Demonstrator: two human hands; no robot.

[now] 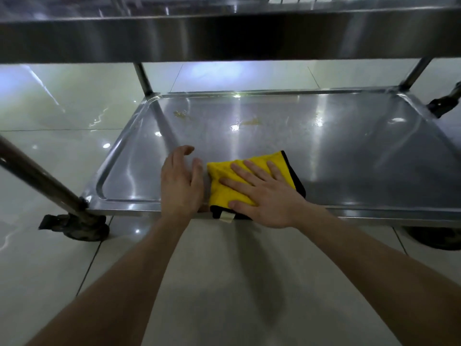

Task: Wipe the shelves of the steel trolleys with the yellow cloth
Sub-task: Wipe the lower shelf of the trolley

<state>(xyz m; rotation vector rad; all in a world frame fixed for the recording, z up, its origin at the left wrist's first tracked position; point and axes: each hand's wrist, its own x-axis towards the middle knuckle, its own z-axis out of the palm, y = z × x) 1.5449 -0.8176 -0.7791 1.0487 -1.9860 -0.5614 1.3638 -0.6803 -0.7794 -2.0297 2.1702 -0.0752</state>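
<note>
Yellow cloth (219,196) is lying folded at the near edge of the steel trolley's lower shelf (324,151). My right hand (264,196) is pressing it flat, fingers (252,168) straight and spread. My left hand (180,186) is sitting just left of it, fingers relaxed, holding nothing. Yellowish smears (252,122) are showing toward the shelf's far side.

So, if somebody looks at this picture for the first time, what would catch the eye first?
The bright yellow cloth with a black border stands out most, lying at the near edge of the shiny steel lower shelf under the flat right hand. The left hand sits just beside it at the shelf's rim. Farther back on the shelf lie small yellowish-brown stains, one toward the left and another near the middle.
</note>
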